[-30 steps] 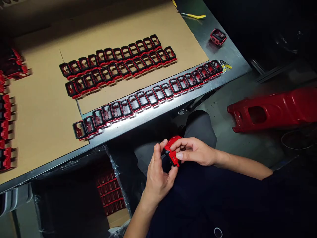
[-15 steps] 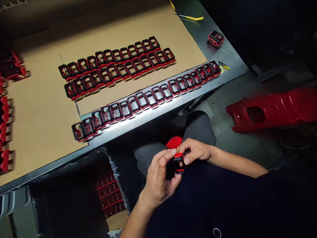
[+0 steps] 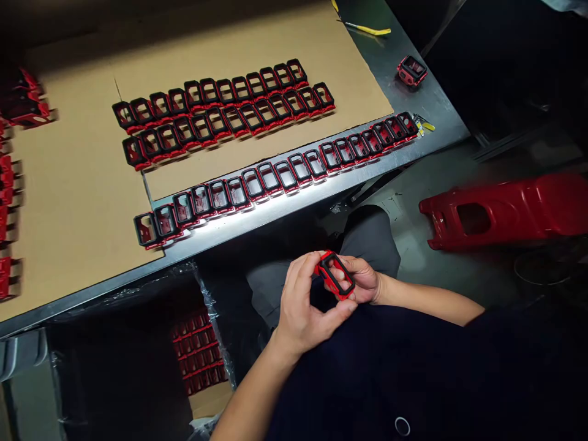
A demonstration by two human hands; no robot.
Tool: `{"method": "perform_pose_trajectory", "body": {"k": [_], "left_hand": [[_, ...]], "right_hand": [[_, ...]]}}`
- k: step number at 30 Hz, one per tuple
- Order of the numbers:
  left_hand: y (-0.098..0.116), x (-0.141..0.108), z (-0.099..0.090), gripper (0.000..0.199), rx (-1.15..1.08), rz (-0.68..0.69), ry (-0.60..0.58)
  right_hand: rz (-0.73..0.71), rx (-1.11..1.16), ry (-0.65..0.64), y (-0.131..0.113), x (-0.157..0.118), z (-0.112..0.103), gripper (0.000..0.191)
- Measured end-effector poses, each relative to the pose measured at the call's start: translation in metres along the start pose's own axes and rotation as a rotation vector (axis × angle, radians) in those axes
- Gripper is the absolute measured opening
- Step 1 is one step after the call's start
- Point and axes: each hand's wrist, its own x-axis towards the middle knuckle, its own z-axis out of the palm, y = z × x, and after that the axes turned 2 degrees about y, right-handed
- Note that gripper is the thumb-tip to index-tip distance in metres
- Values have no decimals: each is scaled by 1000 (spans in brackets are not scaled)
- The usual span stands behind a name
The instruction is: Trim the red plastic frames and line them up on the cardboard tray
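Note:
A red part with a black rectangular rim (image 3: 348, 289) is held over my lap, its open frame facing up toward the camera. My left hand (image 3: 303, 306) grips it between the fingers at its upper end and the thumb at its lower end. My right hand (image 3: 365, 282) holds the same part from the right and behind, with fingertips showing through the opening. Similar red parts with black rims stand in a long row (image 3: 285, 176) along the table's front edge. Two more such rows (image 3: 232, 120) stand on the cardboard behind.
Brown cardboard (image 3: 82, 196) covers much of the metal table (image 3: 441, 116). A single red part (image 3: 411, 71) and a yellow-handled tool (image 3: 370, 29) lie at the far right. More red parts (image 3: 202, 355) fill a box below. A large red shell (image 3: 505, 211) is at the right.
The held part has been turned so its black-rimmed opening faces up. My left thumb has moved to its lower end. The camera view has shifted slightly.

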Motion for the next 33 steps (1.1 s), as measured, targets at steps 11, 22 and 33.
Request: {"method": "perform_pose_trajectory", "body": {"k": [11,22,33], "left_hand": [[4,14,-2,65,109,-178,17],[-14,-3,-15,71,-237,-452,-201],[-18,-30,2,72,-1050,-777,-31]], "right_hand": [[54,-97,63,3,5,-10,34],[-96,-622,198,-20,2,27,42],[-726,-2030,-94,-38,-6,54,12]]}}
